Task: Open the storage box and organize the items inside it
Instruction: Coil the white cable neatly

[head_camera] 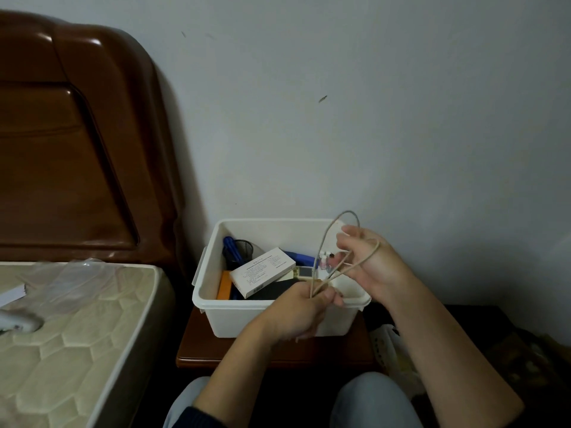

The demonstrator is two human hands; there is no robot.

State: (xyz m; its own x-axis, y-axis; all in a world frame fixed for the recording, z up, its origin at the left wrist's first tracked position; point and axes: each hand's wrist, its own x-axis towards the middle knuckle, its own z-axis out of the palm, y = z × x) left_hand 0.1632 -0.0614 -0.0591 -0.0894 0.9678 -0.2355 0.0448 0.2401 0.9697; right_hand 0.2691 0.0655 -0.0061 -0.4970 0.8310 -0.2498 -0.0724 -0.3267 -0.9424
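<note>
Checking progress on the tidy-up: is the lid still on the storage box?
No, the storage box stands open with no lid on it, its contents showing.

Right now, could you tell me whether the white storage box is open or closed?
Open. The storage box has no lid on it, and the paper carton and other contents show from above.

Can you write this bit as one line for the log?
box: open | cord: looped over box | left hand: pinches cord | right hand: holds loops | step: coiling cord

small printed lines on white carton, too blurred to read
</note>
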